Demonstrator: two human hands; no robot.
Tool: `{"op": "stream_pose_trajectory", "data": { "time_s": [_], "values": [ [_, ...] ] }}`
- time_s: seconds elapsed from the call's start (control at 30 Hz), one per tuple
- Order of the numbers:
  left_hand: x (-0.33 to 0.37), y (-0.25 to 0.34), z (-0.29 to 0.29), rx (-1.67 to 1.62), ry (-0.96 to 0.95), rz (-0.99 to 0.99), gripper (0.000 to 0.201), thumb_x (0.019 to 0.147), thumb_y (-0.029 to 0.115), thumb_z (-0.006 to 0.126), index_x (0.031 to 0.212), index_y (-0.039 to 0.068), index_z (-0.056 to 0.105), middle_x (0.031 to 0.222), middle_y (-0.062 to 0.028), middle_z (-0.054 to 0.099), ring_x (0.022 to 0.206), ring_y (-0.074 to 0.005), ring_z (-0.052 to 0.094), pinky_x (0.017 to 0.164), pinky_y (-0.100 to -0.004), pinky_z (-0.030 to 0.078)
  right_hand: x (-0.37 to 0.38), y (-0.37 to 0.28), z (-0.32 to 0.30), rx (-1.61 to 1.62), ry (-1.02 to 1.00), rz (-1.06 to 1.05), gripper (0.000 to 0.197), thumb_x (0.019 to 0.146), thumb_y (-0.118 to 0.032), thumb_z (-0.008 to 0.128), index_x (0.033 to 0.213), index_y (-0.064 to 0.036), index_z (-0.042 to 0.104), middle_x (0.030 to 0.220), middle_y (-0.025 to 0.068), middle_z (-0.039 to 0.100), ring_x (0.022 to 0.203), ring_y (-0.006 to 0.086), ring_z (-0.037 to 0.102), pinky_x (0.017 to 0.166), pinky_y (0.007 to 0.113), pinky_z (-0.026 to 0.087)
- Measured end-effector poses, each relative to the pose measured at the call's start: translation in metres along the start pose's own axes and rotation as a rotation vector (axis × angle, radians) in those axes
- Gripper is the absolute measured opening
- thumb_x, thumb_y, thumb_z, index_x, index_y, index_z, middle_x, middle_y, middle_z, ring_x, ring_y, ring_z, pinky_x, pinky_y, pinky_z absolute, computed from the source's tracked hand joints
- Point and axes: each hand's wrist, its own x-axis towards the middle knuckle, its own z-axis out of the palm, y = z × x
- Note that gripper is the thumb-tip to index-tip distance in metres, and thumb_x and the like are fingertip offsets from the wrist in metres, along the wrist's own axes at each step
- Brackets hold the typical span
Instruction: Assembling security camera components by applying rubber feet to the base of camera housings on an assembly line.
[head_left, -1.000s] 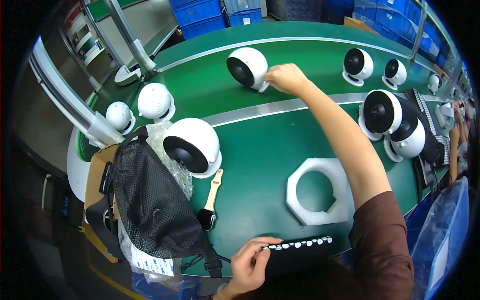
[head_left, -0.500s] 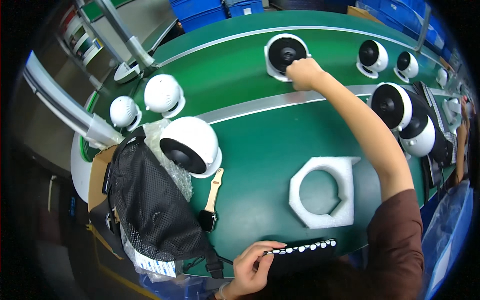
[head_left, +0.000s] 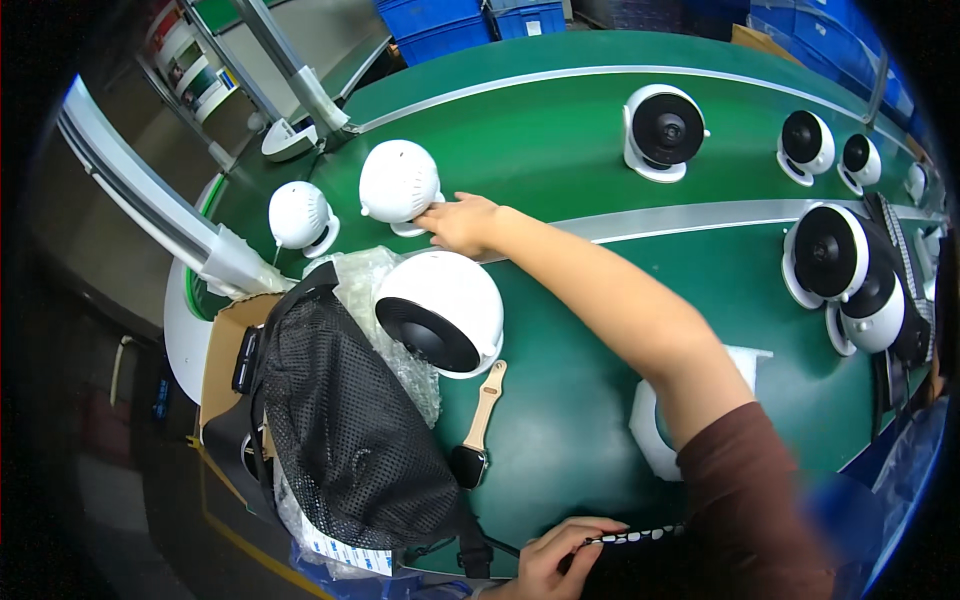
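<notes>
My right hand [head_left: 465,223] reaches across to a white round fan [head_left: 398,180] on the green belt, with its stretched fingertips touching the fan's lower right side. The fan's back faces me. At the bottom edge my left hand [head_left: 566,556] pinches a black object with a row of white dots [head_left: 640,536] along its edge; the rest of it blends into the dark. A larger white fan with a black front [head_left: 440,313] sits near my right wrist, on the table. Under my right forearm lies a white foam ring [head_left: 655,440], partly hidden.
A smartwatch [head_left: 478,425] and a black mesh bag [head_left: 350,400] lie on the near table, beside bubble wrap [head_left: 410,375]. Another fan [head_left: 298,216] stands at the belt's left end, one [head_left: 664,133] farther right. Several more fans are at right. A metal post [head_left: 165,200] rises at left.
My right hand has moved left from the front of the far fan to the fan on the left of the belt. The view has shifted left. My left hand still pinches the dotted object.
</notes>
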Motion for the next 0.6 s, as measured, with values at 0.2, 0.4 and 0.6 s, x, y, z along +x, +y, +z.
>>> {"op": "stream_pose_trajectory", "data": {
  "time_s": [0.2,0.4,0.6],
  "values": [
    [-0.002,0.004,-0.003,0.018,0.007,-0.008,0.007,0.08,-0.003,0.044,0.079,-0.006,0.05,0.084,-0.0173,0.058,0.074,-0.0243,0.057,0.067,-0.0277,0.045,0.001,0.005,0.008,0.007,0.332,0.12,0.044,0.073,-0.042,0.056,0.1,-0.0067,0.049,0.101,0.0123,0.051,0.1,0.0275,0.048,0.09,0.043,0.033],
    [0.005,0.004,0.0,0.041,-0.011,-0.045,0.007,0.076,-0.006,0.047,0.082,-0.005,0.052,0.09,-0.0164,0.06,0.082,-0.0224,0.059,0.07,-0.0265,0.045,-0.065,0.021,-0.078,0.018,0.518,0.23,0.063,0.058,-0.061,0.059,0.092,-0.0086,0.062,0.082,0.0136,0.062,0.076,0.0297,0.059,0.07,0.038,0.046],
    [-0.001,0.004,0.002,0.152,0.076,-0.033,0.017,0.083,0.007,0.041,0.081,-0.007,0.05,0.084,-0.0174,0.059,0.073,-0.0199,0.057,0.067,-0.0268,0.043,-0.207,-0.041,-0.158,0.602,0.708,0.365,0.029,0.07,-0.031,0.063,0.073,-0.0017,0.06,0.062,0.0041,0.058,0.05,0.0103,0.056,0.044,0.02,0.042]
  ]
}}
